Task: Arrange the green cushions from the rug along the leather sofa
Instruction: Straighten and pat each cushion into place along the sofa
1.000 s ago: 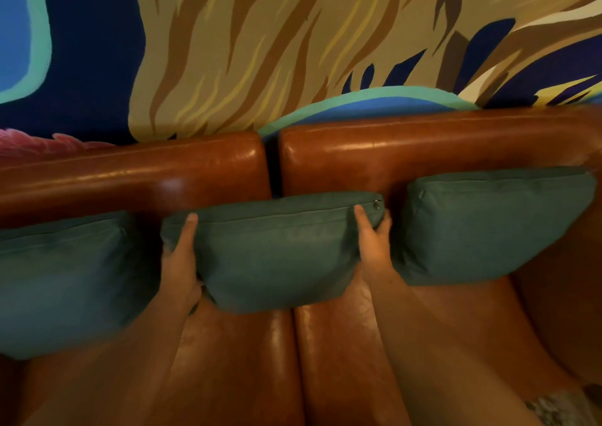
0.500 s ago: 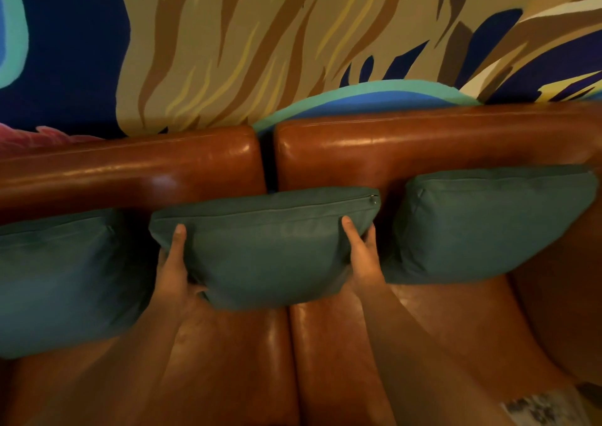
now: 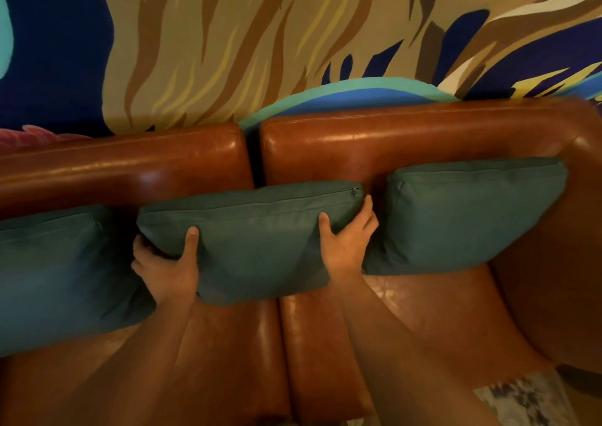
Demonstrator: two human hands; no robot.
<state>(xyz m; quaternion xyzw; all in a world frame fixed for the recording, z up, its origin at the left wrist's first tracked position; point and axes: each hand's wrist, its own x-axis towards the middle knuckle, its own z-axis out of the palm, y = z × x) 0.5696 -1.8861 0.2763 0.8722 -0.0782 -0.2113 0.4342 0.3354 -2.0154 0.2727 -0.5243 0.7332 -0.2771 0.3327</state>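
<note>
Middle green cushion [image 3: 250, 240], frame centre, propped against the leather sofa [image 3: 407, 139] back: left hand [image 3: 169, 267] and right hand [image 3: 347, 240], a moment ago flat at its ends, now clasp its corners, apparently a final adjustment between flanking cushions.

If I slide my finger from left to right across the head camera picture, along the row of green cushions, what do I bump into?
left green cushion → left hand → middle green cushion → right hand → right green cushion → sofa arm
</note>
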